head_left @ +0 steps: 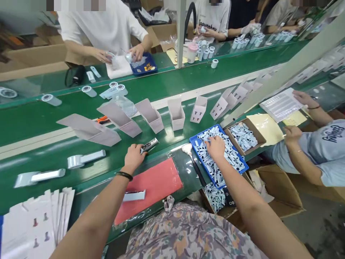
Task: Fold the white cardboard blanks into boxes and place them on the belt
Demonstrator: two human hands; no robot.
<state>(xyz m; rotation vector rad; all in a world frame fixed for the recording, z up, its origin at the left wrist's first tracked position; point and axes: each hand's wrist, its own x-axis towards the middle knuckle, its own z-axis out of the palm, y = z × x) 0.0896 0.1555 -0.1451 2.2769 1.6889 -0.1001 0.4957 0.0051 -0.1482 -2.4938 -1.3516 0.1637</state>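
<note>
My left hand (134,157) grips a narrow handle piece (150,145) with its dark, open inner side facing up, over the green belt's near edge. Below that hand lies a red mat (161,180), and another pale blue handle piece (137,195) rests on it. On the right, my right hand (216,148) dips into a blue tray (192,141) heaped with small light-blue plastic parts (223,154). Its fingers are bent together among the parts; whether one is pinched between them is hidden.
A black-handled brush (198,169) lies left of the tray. Open white boxes (176,117) line the belt. Flat cartons (35,223) are stacked at left, near assembled pale devices (86,158). A cardboard box of parts (244,136) adjoins the tray. Co-workers sit opposite and at right.
</note>
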